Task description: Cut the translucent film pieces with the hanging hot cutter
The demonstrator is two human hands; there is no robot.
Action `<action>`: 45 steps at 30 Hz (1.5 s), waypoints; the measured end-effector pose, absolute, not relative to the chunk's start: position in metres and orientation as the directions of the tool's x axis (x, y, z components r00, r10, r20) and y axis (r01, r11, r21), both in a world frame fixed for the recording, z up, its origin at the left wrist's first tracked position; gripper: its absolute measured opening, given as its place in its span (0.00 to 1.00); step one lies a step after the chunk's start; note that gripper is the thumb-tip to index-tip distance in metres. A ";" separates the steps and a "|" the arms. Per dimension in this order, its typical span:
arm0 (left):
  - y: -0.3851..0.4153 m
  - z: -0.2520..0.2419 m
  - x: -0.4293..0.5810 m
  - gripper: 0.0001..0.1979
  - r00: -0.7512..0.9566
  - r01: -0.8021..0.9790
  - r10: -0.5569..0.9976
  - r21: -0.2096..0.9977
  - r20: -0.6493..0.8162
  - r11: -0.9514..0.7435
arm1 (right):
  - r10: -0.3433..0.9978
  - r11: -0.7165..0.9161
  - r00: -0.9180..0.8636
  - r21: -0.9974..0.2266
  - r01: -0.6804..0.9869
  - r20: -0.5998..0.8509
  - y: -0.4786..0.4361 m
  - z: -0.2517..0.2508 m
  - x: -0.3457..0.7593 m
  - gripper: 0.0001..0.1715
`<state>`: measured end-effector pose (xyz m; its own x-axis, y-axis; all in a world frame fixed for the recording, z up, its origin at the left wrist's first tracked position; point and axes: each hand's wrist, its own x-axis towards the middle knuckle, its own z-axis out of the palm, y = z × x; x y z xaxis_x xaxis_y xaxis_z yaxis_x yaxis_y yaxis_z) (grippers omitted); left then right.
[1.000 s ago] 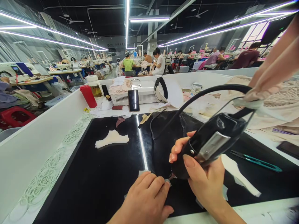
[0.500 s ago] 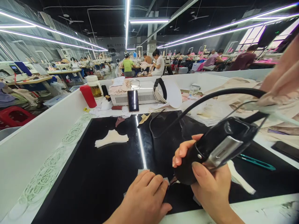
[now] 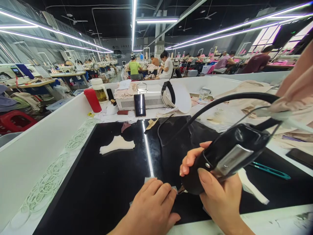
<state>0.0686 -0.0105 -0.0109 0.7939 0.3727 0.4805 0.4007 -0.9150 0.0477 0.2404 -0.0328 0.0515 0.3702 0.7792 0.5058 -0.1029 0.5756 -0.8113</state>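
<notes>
My right hand (image 3: 220, 195) wraps round a black corded electric hand tool (image 3: 195, 174) with a metal plate on its side. Its small metal tip (image 3: 181, 189) points down-left, touching or just beside the fingers of my left hand (image 3: 153, 205). Those fingers are bent close together and press a grey piece (image 3: 148, 179) onto the black mat (image 3: 102, 189). Only edges of that piece show; the hand hides the rest. A white stack of cut pieces (image 3: 117, 145) lies farther back on the mat. Right of my right hand, a white strip (image 3: 256, 192) is partly hidden.
A teal tool (image 3: 271, 170) lies on the mat's right, near a dark phone (image 3: 302, 157). The black cable (image 3: 220, 98) arches from a pink cloth tie (image 3: 290, 98). Pale green loops (image 3: 57, 164) line the left edge. Behind stand a propped phone (image 3: 140, 105) and a red cup (image 3: 93, 100).
The tool in my right hand has shifted very slightly left. My left hand stays pressed in the same place.
</notes>
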 end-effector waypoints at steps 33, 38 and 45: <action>-0.032 -0.001 -0.016 0.09 0.487 0.599 0.789 0.513 0.375 -0.614 | 0.837 0.546 0.176 -0.773 -0.324 0.518 -0.020 0.069 0.163 0.17; -0.033 -0.003 -0.016 0.06 0.493 0.596 0.791 0.522 0.362 -0.610 | 0.840 0.542 0.172 -0.774 -0.328 0.515 -0.017 0.068 0.160 0.19; -0.033 -0.003 -0.015 0.05 0.523 0.597 0.781 0.508 0.340 -0.621 | 0.832 0.554 0.170 -0.774 -0.308 0.528 -0.019 0.064 0.153 0.11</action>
<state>-0.0154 -0.0325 -0.0025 0.5233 0.7812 0.3405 0.5965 -0.6211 0.5083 0.1527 -0.0188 0.0635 0.1697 0.8320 0.5282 -0.3078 0.5539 -0.7735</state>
